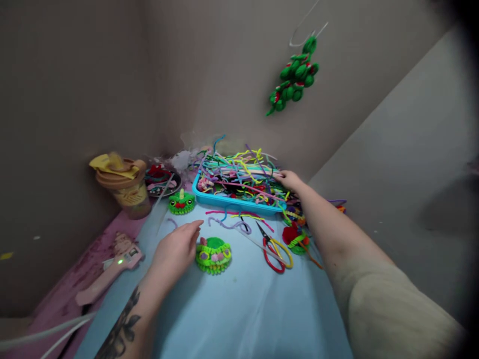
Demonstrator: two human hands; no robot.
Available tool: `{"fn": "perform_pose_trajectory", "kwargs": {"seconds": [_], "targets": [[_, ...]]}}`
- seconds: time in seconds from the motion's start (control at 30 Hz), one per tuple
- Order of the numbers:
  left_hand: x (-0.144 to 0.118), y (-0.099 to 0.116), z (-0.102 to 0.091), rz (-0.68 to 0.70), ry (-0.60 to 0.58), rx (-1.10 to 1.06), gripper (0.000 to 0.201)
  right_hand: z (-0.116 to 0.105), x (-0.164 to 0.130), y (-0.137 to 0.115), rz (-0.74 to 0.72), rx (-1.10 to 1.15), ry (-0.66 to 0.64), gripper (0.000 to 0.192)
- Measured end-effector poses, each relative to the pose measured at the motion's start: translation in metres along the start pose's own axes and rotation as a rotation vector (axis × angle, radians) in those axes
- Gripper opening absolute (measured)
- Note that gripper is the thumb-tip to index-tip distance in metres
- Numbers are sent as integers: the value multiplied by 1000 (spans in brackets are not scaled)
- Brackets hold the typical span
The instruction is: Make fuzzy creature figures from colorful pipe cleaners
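A person's two bare hands work over a surface draped in smooth pale blue cloth, set into a corner of plain grey walls.

The left hand, at the end of a tattooed forearm, lies low over the cloth with its fingers loosely extended and released, holding nothing. Just beside the fingertips, to their right, sits a round fuzzy ornament — a disc of coiled bright green chenille with a ruffled rim, a flat darker green top and small pink and purple tufts.

The right hand, its arm in a ribbed cream sleeve, reaches to the far edge of a shallow turquoise plastic tray. Its fingers rest on the heap of pipe cleaners filling the tray — thin, bristly stems in yellow, pink, purple, green and blue, tangled and bent. Whether the fingers pinch a stem cannot be told.

Between the two hands, nearer the right forearm, lie small scissors with red and yellow loop handles and a few loose curled stems. Beyond the left fingertips stands a second green chenille ornament with a pale cone on top. Further left are a tan lidded tumbler and a pink glue gun with a green light lit. On the wall above hangs a bumpy green chenille figure with red touches.
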State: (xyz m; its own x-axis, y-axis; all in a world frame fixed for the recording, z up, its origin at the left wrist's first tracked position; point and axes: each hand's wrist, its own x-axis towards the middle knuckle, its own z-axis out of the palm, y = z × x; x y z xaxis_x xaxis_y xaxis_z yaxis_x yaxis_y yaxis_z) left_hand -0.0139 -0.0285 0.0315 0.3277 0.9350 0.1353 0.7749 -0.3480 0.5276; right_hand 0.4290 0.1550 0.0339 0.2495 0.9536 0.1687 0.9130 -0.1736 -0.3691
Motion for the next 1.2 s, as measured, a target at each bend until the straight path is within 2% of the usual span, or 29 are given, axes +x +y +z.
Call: {"fn": "perform_pose_trajectory", "kwargs": {"seconds": [0.2,0.33,0.47,0.67,0.73,0.87,0.97,1.1,1.2], "targets": [[4,-6,4,8,10,9,42,-14,-20,23,54,64,-5,27],[5,-8,4,19,-3,12,44,-21,-31,34,25,89,-18,27],[5,-9,4,4,-18,19,46,-23,-37,32,-37,98,4,32],[6,-13,7,29,-7,42,45,-18,-50,30,-8,82,-112,23],[7,-14,8,46,-9,45,44,-17,-53,32,9,76,-75,26],[7,-12,9,29,-27,62,44,-17,-49,36,54,55,100,42],[7,-10,11,21,-58,53,45,-17,-37,29,61,23,180,39],[7,-9,13,12,-94,49,45,-10,-17,3,-55,-25,150,30],[6,-9,12,6,-88,47,45,2,-6,-18,-98,-155,71,61]]}}
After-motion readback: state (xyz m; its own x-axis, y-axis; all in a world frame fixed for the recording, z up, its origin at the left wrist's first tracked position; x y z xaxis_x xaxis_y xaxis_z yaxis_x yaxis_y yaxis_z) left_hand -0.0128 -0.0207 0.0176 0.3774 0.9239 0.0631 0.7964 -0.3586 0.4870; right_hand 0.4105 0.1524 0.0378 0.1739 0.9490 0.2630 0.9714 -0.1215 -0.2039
